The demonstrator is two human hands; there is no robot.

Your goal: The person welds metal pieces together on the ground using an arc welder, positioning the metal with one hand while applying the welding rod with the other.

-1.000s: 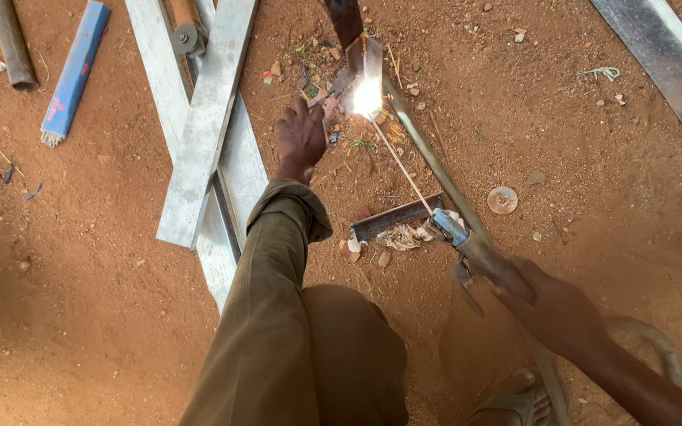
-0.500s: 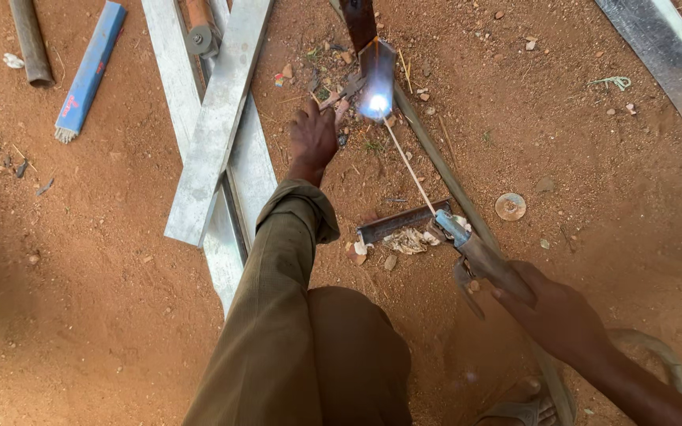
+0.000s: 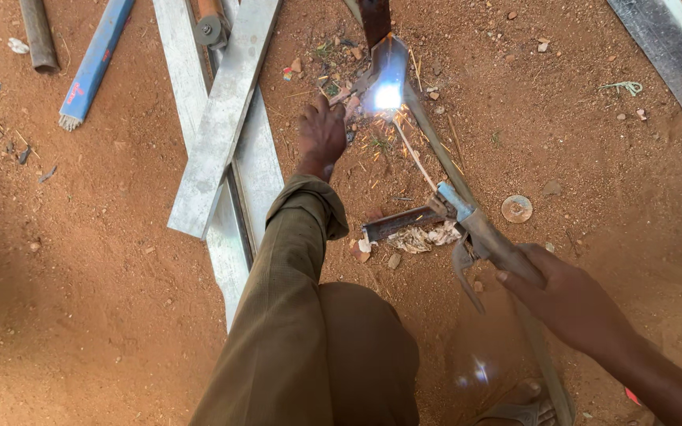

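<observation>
Right hand (image 3: pixel 574 304): closing firmly round the grip of the electrode holder (image 3: pixel 479 233), fingers wrapped, thumb lying along the top; gripping nothing else. Carrying, in the holder's clamp, a thin welding rod (image 3: pixel 412 154) running up and away to its tip at the bright arc (image 3: pixel 387 96). Left hand (image 3: pixel 321 134): reaching forward on an olive sleeve (image 3: pixel 286 315), fingers curled down and pressing at the near edge of the small metal piece (image 3: pixel 380 67) being joined, just beside the arc; whether pinching or only steadying, not showing. Lying in the red dirt (image 3: pixel 80 315), that piece, touching a long angled bar (image 3: pixel 436 150) running back towards the body, sparks scattering round the joint. Doing this well, by judgement: keeping the rod tip close to the seam without dipping, feeding steadily as the rod shortens, holding the piece dead still, keeping left fingers away from the glowing spot. Further out: short dark steel offcut (image 3: pixel 400 223) lying beside pale scraps near the holder; round rusty disc (image 3: pixel 516 208) lying to the right; grey steel angle lengths (image 3: pixel 222 126) crossing on the left; blue packet of rods (image 3: pixel 92 63) and a dark pipe (image 3: pixel 37 31) lying at upper left; another grey bar (image 3: pixel 672 63) crossing the upper right corner.
</observation>
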